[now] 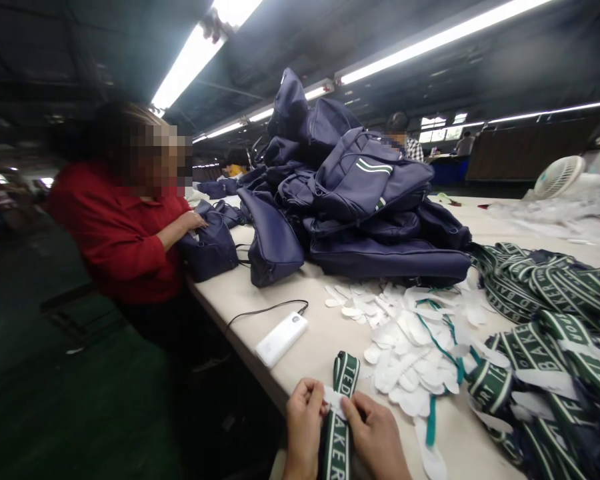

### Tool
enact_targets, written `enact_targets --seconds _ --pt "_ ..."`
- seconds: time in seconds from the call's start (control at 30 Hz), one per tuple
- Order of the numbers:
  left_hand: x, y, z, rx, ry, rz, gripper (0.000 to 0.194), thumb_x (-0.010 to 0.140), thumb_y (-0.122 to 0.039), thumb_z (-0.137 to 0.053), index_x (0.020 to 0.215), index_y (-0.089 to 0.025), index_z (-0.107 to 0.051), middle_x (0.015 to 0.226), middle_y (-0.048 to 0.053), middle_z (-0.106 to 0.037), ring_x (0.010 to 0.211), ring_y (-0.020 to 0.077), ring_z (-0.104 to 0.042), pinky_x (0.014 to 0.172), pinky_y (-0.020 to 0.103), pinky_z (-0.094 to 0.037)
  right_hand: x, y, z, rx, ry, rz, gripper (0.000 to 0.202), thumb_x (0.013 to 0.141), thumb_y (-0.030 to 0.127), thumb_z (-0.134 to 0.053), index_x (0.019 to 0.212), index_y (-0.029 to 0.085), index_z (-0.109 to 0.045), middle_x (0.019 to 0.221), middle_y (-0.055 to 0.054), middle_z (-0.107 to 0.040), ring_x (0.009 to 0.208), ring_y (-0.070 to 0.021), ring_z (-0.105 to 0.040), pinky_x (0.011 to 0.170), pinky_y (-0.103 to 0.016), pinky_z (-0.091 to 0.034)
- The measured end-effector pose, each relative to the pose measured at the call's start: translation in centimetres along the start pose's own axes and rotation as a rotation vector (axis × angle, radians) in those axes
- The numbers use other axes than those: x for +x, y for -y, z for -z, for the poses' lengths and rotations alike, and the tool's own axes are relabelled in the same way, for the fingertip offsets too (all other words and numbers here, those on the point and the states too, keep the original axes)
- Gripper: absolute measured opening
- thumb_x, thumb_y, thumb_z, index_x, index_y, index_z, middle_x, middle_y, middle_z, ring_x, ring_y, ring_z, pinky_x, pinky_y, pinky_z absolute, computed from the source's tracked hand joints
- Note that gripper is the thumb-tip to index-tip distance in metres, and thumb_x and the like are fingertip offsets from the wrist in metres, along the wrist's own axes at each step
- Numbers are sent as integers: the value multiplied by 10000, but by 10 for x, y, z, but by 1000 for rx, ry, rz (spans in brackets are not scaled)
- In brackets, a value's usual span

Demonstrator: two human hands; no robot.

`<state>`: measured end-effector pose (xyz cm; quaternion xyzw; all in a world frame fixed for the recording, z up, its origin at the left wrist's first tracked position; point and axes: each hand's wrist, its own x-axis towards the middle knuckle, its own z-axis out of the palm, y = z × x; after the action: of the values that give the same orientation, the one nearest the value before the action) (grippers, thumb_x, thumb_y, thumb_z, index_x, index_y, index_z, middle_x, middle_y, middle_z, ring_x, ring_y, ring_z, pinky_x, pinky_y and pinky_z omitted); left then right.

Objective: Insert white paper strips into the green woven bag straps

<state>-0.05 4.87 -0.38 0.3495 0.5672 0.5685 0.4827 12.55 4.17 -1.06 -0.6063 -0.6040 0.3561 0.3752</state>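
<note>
A folded green strap with white lettering and edge stripes lies between my hands at the table's near edge. A white paper strip crosses the strap. My left hand pinches the strip's left end between thumb and fingers. On the other side, my right hand has its thumb pressed on the strip against the strap, with the fingers curled behind. Loose white paper pieces are heaped just beyond my right hand, with teal ribbon among them.
Navy bags are piled high at the table's middle. Bundled green straps cover the right side. A white power bank with a black cable lies near the left edge. A person in a red shirt handles a navy bag.
</note>
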Motion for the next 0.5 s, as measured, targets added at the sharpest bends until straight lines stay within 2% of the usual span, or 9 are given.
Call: enact_targets --seconds 0.17,0.3,0.4,0.5 --pt "-10 -13 -4 203 32 -168 324 791 -480 -654 669 -188 -585 640 6 -565 625 170 -508 622 277 -397 0 3 2 -54 27 -5 485 875 597 -375 619 209 -513 644 -61 -652 651 -233 -570 612 -300 -339" --pt "-12 -13 -8 283 -26 -226 235 790 -354 -634 631 -197 -561 656 10 -565 667 183 -504 675 292 -379 0 5 2 -52 -22 20 476 872 596 -401 604 219 -513 607 -59 -635 625 -240 -569 602 -307 -360" --pt "-9 -3 -9 274 -88 -200 251 818 -368 -580 638 -206 -516 610 -1 -525 623 175 -474 640 291 -380 1 1 1 -41 -25 35 481 839 624 -437 575 231 -517 582 -55 -622 606 -249 -571 591 -316 -388" --pt "-6 8 -9 235 -153 -197 354 817 -492 -563 616 -214 -476 570 -2 -487 578 170 -447 590 294 -377 3 -4 -1 21 -29 48 471 777 665 -510 554 253 -555 566 -50 -619 587 -251 -572 561 -318 -418"
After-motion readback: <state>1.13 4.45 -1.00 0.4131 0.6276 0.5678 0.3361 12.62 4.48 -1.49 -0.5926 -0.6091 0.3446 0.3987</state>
